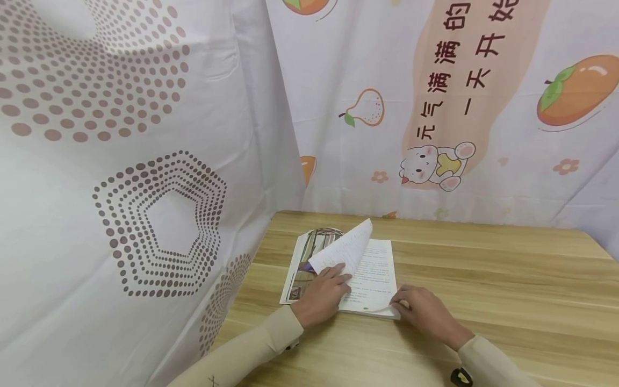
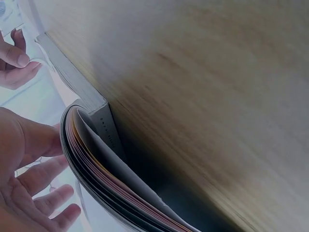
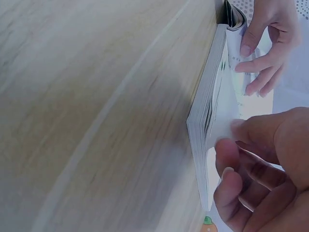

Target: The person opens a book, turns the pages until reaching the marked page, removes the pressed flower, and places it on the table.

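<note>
An open paperback book [image 1: 377,269] lies on the wooden table, printed text on its right side. One page [image 1: 344,248] stands lifted and bent over the left side, where a brown-patterned cover [image 1: 309,247] shows. My left hand [image 1: 321,295] rests on the book near the spine, its fingers spread and relaxed over the turned pages, as the left wrist view shows. At the lower right corner, my right hand [image 1: 427,312] pinches a page corner [image 3: 223,128] between thumb and index finger, the other fingers curled. Under it sits the thick page block [image 3: 205,106].
The wooden tabletop [image 1: 508,279] extends to the right of the book. A white curtain with brown dots [image 1: 159,226] hangs along the left side. Another curtain with fruit prints and characters [image 1: 358,150] hangs at the table's back edge.
</note>
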A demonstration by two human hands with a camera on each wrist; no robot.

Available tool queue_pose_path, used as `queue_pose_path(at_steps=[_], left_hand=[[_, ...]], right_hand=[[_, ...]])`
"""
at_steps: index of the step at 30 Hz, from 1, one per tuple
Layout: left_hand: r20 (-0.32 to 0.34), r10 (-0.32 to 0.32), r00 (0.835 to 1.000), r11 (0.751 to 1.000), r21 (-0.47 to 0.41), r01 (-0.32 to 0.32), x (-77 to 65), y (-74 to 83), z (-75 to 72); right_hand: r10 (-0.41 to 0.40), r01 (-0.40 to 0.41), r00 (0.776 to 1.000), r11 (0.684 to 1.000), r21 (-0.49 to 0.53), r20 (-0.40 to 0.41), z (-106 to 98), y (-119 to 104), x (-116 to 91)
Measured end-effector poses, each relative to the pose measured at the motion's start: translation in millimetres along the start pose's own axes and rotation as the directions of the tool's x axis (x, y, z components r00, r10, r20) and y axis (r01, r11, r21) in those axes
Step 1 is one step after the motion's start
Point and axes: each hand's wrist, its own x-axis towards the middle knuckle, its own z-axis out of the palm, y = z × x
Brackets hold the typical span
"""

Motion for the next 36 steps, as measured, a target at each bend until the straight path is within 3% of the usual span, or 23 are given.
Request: queue_pose_path(at_steps=[9,15,20,30,36], left_hand=[[-0.103,-0.018,0.995,0.998,-0.060,0.012,-2.1,-1.4,6.2],[-0.018,-0.056,0.998,0.993,-0.100,0.054,-3.4,0.3,7.4],[0.037,-0.071,0.997,0.994,-0.080,0.074,-2.3,2.2,5.6],[0.023,-0.102,0.994,0.994,-0.046,0.103,1.0,5.8,0.6],[0.018,-0.163,0.987,0.985,-0.057,0.164,2.2,6.6,1.0]], right_hand=[[0.043,-0.043,0.999,0.999,0.001,-0.007,-2.1,-2.2,1.0],[0.090,-0.089,0.996,0.995,0.046,-0.024,-4.1,-2.4,2.1],[0.097,-0.094,0.993,0.994,0.048,-0.067,-5.3,-3.5,3.8],[0.206,-0.189,0.969,0.974,0.127,-0.138,-10.0,-1.8,4.2],[0.235,-0.223,0.969,0.964,0.148,-0.072,-9.1,3.6,-0.8]])
